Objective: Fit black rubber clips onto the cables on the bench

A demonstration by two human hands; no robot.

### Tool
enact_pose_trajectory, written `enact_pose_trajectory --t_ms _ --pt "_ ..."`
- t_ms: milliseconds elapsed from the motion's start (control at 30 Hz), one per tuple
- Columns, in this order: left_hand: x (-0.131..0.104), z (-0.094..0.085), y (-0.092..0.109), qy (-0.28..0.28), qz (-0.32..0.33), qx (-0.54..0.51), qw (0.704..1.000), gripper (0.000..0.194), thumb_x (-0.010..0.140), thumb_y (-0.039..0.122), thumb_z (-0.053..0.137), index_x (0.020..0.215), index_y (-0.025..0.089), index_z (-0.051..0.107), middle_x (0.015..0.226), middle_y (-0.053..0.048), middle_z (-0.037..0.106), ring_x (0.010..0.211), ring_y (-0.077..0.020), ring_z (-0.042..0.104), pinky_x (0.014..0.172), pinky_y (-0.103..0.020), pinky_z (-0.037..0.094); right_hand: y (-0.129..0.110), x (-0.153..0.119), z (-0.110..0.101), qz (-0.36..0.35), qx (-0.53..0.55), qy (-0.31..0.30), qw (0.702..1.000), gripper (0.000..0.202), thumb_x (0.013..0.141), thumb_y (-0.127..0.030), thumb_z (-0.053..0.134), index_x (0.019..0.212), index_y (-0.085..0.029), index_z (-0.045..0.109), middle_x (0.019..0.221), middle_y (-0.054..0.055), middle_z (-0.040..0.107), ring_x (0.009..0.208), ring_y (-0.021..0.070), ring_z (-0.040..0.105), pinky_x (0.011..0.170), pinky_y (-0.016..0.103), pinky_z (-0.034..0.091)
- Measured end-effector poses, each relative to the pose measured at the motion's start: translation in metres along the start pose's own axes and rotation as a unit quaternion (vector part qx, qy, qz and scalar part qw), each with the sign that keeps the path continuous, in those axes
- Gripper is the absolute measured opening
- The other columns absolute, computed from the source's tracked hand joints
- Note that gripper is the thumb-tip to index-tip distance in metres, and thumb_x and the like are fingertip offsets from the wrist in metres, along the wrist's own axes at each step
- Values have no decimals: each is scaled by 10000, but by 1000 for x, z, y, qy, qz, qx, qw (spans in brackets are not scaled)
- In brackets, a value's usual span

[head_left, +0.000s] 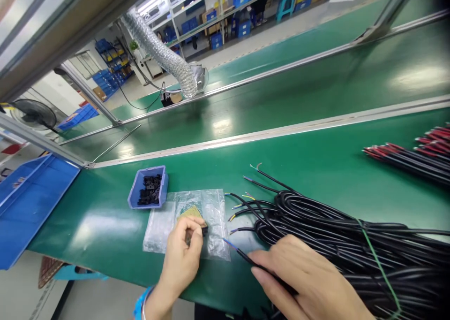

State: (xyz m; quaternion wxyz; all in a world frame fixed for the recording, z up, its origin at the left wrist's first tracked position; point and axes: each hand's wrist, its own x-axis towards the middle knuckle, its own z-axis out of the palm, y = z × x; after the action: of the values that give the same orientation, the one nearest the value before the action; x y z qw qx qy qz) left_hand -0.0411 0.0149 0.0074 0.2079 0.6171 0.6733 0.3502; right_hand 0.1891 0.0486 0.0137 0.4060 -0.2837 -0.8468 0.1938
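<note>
My left hand (184, 249) is over a clear plastic bag (158, 233) on the green bench. Its thumb and forefinger pinch a small black part (204, 231), mostly hidden by the fingers. Beneath the fingertips, a yellowish piece (191, 212) shows at the bag. My right hand (298, 278) grips a black cable (242, 254) close to its stripped end, where thin coloured wires point toward the left hand. Beside it lies a large bundle of coiled black cables (316, 217), loosely tied with green string (376, 254), several wire ends fanned out to the left.
A small blue bin (165, 188) of black parts stands behind the bag. At far right lie black cables with red ends (397, 156). A metal rail (246, 138) borders the bench's back, with a foil duct (172, 62) beyond. A large blue tray (31, 202) is at left.
</note>
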Motion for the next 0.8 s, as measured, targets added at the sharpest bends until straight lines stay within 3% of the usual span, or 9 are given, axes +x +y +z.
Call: enact_pose_trajectory --t_ms 33,100,167,233,500,800 --pt "-4 5 6 4 -69 -116 991 194 968 236 442 793 185 511 1049 -103 676 834 -193 682 701 -328 563 0 0 -1 0 9 1 1000 140 949 -164 482 982 -203 612 681 -18 594 590 127 513 603 270 406" --pt "-13 15 18 14 -182 -315 931 230 954 324 507 774 180 500 1122 -120 675 839 -199 705 702 -324 575 0 1 -2 -2 23 -5 1000 132 931 -148 512 988 -194 621 685 -16 592 584 123 498 593 274 394" --pt "-19 22 28 27 -221 -404 887 264 901 377 611 763 170 521 1098 -121 692 833 -203 708 697 -308 575 0 0 -2 0 30 -3 1000 138 919 -132 529 1001 -186 627 689 -16 595 580 120 490 591 277 388" --pt "-22 26 35 41 -229 -436 869 285 859 394 676 756 163 547 1046 -111 710 808 -196 707 686 -290 571 0 -1 -2 3 33 5 999 142 913 -121 537 1001 -181 631 685 -17 596 574 117 480 585 275 382" --pt "-24 27 33 48 -210 -440 872 308 841 431 699 756 157 588 1049 -118 716 844 -226 716 742 -336 573 -3 3 -3 7 34 5 999 144 896 -112 539 948 -190 648 677 -22 604 570 112 492 597 269 383" --pt "-33 25 23 43 -143 -445 883 182 913 332 630 816 178 622 1087 -88 700 948 -210 704 827 -316 568 -3 1 0 23 34 6 999 128 888 -111 534 911 -191 631 654 -28 592 548 108 483 590 264 379"
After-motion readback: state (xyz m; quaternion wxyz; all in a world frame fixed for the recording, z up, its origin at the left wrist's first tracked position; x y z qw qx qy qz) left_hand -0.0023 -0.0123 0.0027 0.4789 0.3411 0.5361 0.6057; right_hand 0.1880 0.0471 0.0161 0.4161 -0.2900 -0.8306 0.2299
